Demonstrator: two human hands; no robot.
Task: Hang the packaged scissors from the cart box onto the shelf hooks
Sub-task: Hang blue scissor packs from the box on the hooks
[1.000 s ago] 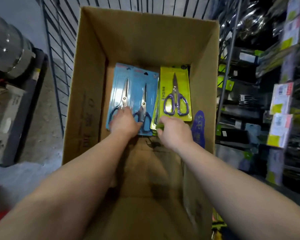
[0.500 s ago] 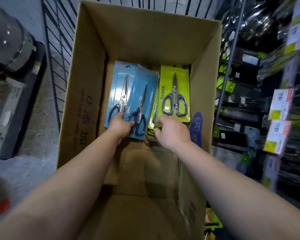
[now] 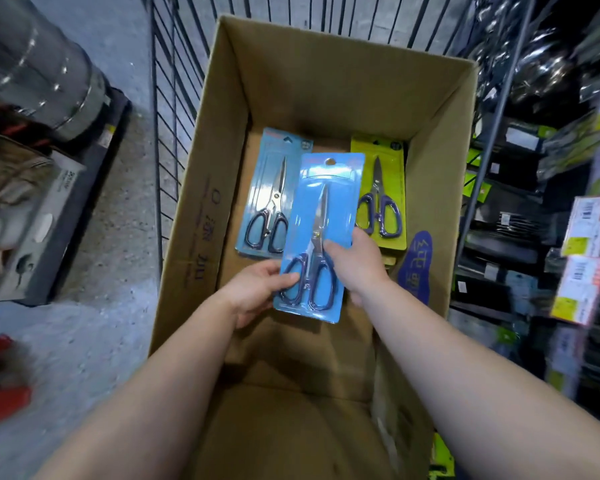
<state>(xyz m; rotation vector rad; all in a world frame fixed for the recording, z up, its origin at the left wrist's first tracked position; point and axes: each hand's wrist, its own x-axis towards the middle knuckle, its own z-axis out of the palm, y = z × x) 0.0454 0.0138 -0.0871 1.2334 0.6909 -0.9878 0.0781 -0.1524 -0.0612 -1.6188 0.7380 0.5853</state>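
Lifted since a moment ago, one blue-carded pair of packaged scissors [image 3: 314,237] is now above the open brown cardboard box [image 3: 201,188], pinched at its lower edges by left hand [image 3: 257,289] and right hand [image 3: 357,261], over the blue-carded pack [image 3: 271,195] and yellow-green packs [image 3: 383,195] lying inside.

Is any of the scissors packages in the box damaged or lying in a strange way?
No damage shows. The blue pack held by the left hand and right hand is raised and slightly tilted. Another blue pack and the yellow-green pack lie flat in the cardboard box, with more yellow-green packs stacked beneath.
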